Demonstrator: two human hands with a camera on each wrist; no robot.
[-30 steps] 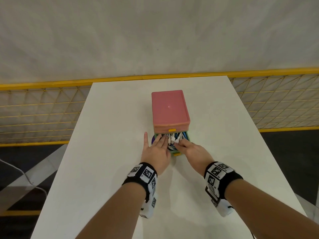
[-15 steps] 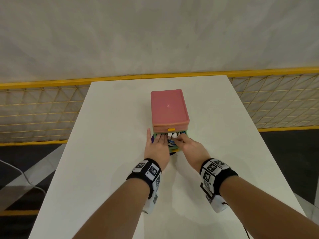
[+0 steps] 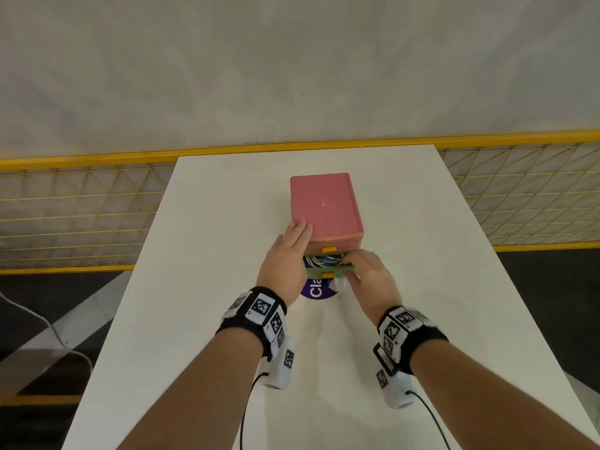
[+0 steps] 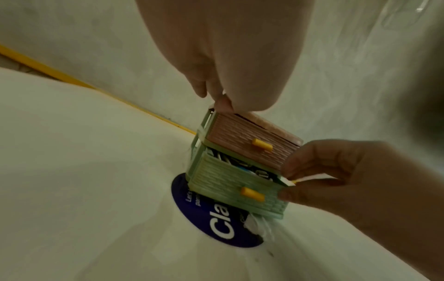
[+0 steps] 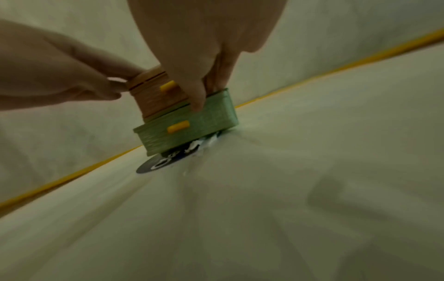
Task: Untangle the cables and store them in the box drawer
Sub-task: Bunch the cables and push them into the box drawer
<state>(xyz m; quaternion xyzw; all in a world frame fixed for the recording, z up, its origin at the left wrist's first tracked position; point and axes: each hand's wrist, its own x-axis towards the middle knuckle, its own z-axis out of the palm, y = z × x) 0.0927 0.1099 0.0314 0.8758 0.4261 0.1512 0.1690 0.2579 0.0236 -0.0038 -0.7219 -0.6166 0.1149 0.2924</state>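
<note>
A small pink box (image 3: 324,206) stands mid-table with its upper pink drawer (image 4: 240,144) closed. The lower green drawer (image 3: 319,273) is partly pulled out, and white and blue cables (image 3: 319,262) lie coiled inside it. My left hand (image 3: 293,235) holds the box's near left corner, fingers flat on the lid and thumb at the side. My right hand (image 3: 354,267) grips the drawer's right front corner, fingers over the top edge and thumb on the front (image 5: 198,106). In the left wrist view the cables (image 4: 240,167) show through the drawer's gap.
A round purple sticker (image 3: 316,291) lies on the white table (image 3: 194,319) under the drawer's front, with a scrap of white material (image 4: 257,226) beside it. Yellow mesh fencing (image 3: 65,216) runs along both sides past the table's edges. A pale wall stands behind.
Both hands have left the cables in the drawer. The left hand moved up onto the box's corner. The right hand shifted to the drawer's right front corner, and the drawer sits slightly further in.
</note>
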